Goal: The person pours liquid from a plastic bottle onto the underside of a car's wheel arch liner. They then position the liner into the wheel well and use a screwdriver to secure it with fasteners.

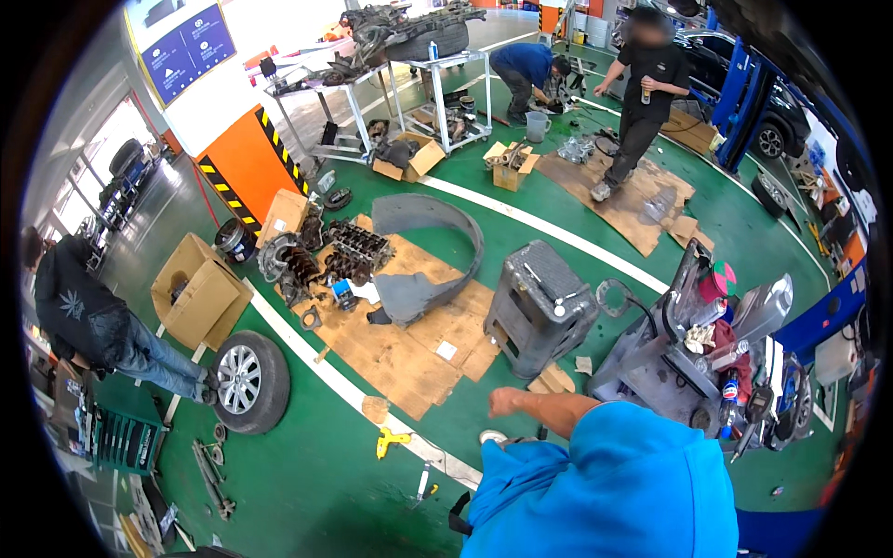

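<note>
In the head view, my right hand [507,402] hangs above the green floor [326,488] at lower middle, fingers curled; whether they hold anything is hidden. My blue-sleeved arm reaches in from lower right. Beyond the hand stands a grey plastic stool [541,284] with a wrench [551,294] on top. Left of it, a cardboard sheet [414,358] bears a curved grey plastic liner [419,293], engine cylinder heads [358,246] and other parts. A yellow tool [391,440] and a knife-like tool [424,481] lie below. My left hand is out of view.
A cluttered cart [633,367] stands right. A wheel [244,381], cardboard box [197,288] and bending person [93,307] are left. Behind are an orange-based pillar [233,167], metal stands with parts [446,107], a crouching person [521,70] and a standing person [642,98] holding a bottle.
</note>
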A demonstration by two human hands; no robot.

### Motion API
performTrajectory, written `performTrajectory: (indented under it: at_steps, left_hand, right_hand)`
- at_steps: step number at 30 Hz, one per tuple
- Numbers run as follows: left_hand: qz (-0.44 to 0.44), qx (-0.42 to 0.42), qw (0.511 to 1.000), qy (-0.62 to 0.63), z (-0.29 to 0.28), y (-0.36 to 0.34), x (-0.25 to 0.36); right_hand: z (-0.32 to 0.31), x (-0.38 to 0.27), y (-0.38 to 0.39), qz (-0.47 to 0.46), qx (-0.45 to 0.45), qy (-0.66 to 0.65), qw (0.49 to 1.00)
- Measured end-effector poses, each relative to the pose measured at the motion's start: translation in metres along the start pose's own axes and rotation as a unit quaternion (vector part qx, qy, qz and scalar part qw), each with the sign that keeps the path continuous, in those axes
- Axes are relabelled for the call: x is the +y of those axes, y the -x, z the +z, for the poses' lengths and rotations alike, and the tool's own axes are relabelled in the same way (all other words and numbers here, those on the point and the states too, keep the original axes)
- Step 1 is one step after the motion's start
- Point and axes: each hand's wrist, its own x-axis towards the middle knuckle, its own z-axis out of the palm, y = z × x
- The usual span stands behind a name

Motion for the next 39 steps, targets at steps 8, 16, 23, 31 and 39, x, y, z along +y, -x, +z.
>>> performTrajectory:
  at_steps: [8, 16, 23, 31, 39]
  left_hand:
    - [0.094, 0.058, 0.991, 0.069, -0.020, -0.021, -0.021]
    - [-0.019, -0.038, 0.997, 0.069, 0.018, -0.027, -0.026]
    - [-0.072, -0.017, 0.991, 0.113, -0.001, -0.039, -0.045]
    - [-0.090, -0.013, 0.993, 0.069, 0.002, -0.038, -0.039]
    - [-0.098, -0.012, 0.993, 0.062, 0.010, -0.038, -0.052]
  right_hand:
    - [0.046, -0.035, 0.013, -0.043, -0.039, 0.084, 0.995]
    - [0.059, -0.009, 0.017, -0.181, -0.096, 0.034, 0.978]
    - [0.038, -0.098, 0.063, 0.053, -0.131, -0.189, 0.972]
    - [0.038, -0.139, 0.098, -0.016, -0.067, -0.045, 0.997]
    - [0.037, -0.125, 0.086, -0.102, -0.083, 0.167, 0.977]
